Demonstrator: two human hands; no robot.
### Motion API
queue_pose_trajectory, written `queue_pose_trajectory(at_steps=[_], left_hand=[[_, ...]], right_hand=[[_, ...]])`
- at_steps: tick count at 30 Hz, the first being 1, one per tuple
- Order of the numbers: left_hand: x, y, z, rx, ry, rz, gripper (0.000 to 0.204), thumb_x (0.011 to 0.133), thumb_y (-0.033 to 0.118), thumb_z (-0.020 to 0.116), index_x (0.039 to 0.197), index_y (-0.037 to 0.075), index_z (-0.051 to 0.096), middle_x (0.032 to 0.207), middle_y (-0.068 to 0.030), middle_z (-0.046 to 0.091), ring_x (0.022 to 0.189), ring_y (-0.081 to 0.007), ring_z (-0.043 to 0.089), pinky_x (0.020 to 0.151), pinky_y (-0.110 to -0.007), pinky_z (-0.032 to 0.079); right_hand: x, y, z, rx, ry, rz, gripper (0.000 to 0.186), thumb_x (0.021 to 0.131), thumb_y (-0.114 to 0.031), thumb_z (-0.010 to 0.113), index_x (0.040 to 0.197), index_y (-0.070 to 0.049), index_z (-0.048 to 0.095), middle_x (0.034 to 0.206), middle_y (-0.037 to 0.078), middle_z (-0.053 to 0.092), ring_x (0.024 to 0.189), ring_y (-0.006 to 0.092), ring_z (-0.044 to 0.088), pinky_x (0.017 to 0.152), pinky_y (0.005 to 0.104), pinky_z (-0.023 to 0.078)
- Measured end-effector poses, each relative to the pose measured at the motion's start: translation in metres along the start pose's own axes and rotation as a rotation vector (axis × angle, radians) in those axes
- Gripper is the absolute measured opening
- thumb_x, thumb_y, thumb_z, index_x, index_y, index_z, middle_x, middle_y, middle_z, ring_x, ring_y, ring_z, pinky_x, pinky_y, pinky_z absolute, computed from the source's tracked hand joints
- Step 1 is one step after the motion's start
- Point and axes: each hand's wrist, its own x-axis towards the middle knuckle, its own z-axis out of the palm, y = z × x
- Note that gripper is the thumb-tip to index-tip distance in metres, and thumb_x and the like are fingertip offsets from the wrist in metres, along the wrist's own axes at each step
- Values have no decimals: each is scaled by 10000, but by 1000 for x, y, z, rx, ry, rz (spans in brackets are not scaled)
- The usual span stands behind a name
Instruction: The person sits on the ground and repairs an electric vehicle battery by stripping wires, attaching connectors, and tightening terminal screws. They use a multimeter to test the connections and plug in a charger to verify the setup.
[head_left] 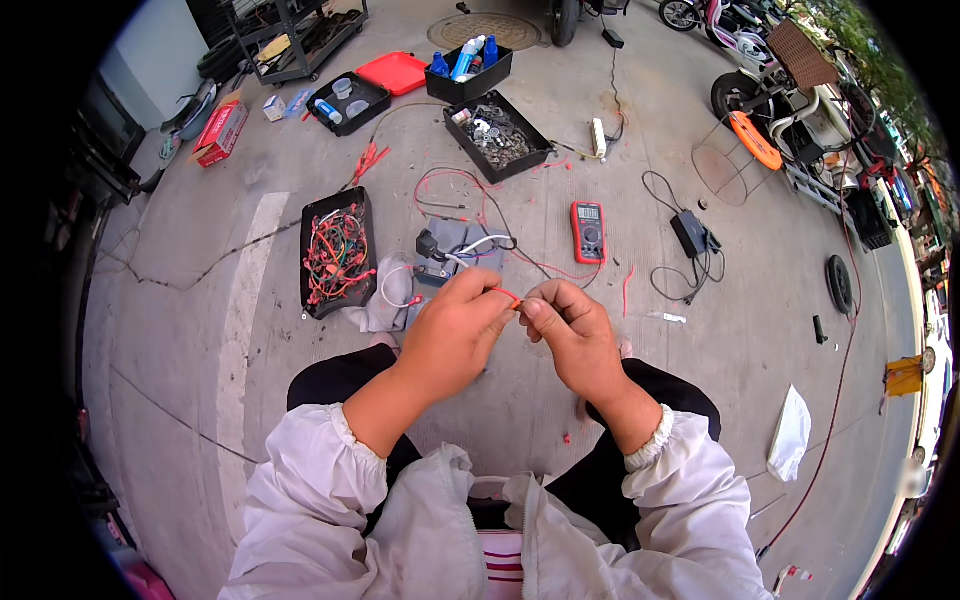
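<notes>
Red wire sits at your twelve o'clock, pinched in the fingers of your left hand and right hand; you seem to be working its end, which calls for a steady two-handed hold.

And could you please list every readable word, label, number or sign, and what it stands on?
I won't copy text, only locate it.
Red-and-grey plastic multimeter: digits on its screen; dial markings too small.
Red cardboard box: pale lettering on its side.
Blue-and-white bottle: any label too blurred.
</notes>
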Motion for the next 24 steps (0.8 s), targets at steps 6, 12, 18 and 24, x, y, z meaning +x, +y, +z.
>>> queue_pose_trajectory(at_steps=[6,12,18,24], left_hand=[[9,-3,-7,-109,29,-13,225,959,104,529,1124,-19,622,1026,-174,586,892,-354,607,776,-410,490],[3,-8,-13,-145,-25,-66,190,938,63,553,1113,-6,579,879,-138,624,743,-251,615,681,-358,486],[6,15,-22,-321,48,-289,441,893,39,681,1314,46,548,761,-35,660,629,-41,519,574,-241,438],[6,5,-17,-92,-9,-147,392,885,38,687,1271,93,649,780,-90,667,641,-119,575,621,-270,480]], right_hand=[[7,4,15,-519,77,-459,363,862,-97,730,1161,-21,539,1081,144,601,1018,249,593,871,366,477],[9,16,6,-197,49,-214,129,928,-86,664,1019,-24,596,761,31,585,700,115,539,650,270,458],[0,-9,-5,-198,26,-178,97,972,-114,627,1000,-24,605,761,-11,557,684,57,464,614,233,403],[-1,-12,-9,-284,11,-219,107,975,-116,621,978,-10,612,769,13,562,703,78,474,632,251,419]])
